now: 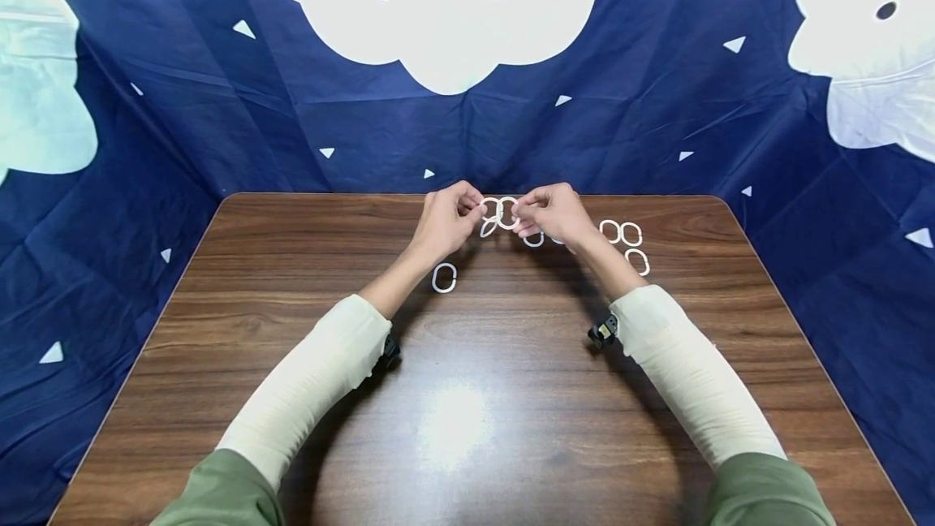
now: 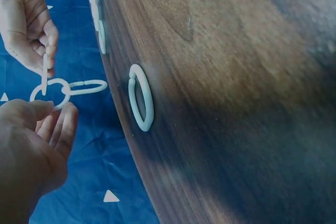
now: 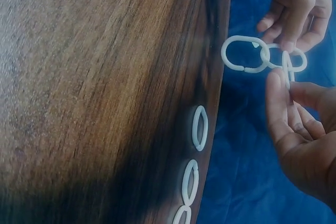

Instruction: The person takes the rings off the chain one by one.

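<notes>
Near the far edge of the table, my left hand point(image 1: 447, 222) pinches a white oval link point(image 2: 52, 81) between thumb and fingers. My right hand point(image 1: 561, 213) holds a second white link point(image 3: 286, 66) upright by fingers and thumb, and it crosses the left hand's link. From the left hand's link hangs a third white link point(image 3: 244, 38), threaded through it and held clear of the table. Each link has a small split in its loop. A loose white link point(image 2: 147, 98) lies on the table close to my left wrist.
On the brown wooden table point(image 1: 467, 323), white links point(image 1: 534, 245) lie partly hidden under my right hand. Farther right are three more links point(image 1: 631, 243), lying close together. A dark blue cloth point(image 1: 394, 128) with white shapes stands behind the table and along both sides.
</notes>
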The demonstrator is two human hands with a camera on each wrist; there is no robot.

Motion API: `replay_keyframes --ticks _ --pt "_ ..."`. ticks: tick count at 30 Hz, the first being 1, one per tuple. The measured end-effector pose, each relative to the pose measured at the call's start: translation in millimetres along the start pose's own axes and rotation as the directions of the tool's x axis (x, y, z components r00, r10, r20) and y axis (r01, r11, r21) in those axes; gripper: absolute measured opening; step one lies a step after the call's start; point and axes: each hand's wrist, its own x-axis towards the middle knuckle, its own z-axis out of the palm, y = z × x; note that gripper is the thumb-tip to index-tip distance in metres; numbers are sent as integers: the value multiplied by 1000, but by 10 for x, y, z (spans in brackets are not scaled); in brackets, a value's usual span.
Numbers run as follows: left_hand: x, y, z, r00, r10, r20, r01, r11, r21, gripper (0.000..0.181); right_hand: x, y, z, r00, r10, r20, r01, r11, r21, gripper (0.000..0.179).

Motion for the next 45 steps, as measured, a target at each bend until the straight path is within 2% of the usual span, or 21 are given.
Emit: replay_keyframes --ticks 9,18,25,33,39,45 --pt "6 -8 -5 999 24 -22 -24 1000 14 7 -8 4 -7 1000 22 12 -22 999 29 27" --pt "12 44 18 1000 27 -3 -27 999 21 6 -89 -4 -75 998 62 16 -63 997 34 31" --pt "41 9 -65 998 21 -57 -18 998 53 5 -133 107 -297 998 63 -14 -63 998 -3 32" --pt "37 -2 -60 999 11 -43 -9 999 43 6 -257 216 -509 994 113 -10 -113 993 -29 32" --pt "30 26 -63 999 1 -45 0 999 38 5 -371 315 -662 982 187 3 -186 979 -79 33" --pt "23 46 -62 1000 -2 -29 3 999 35 5 -478 416 -803 975 224 15 -221 969 -112 35"
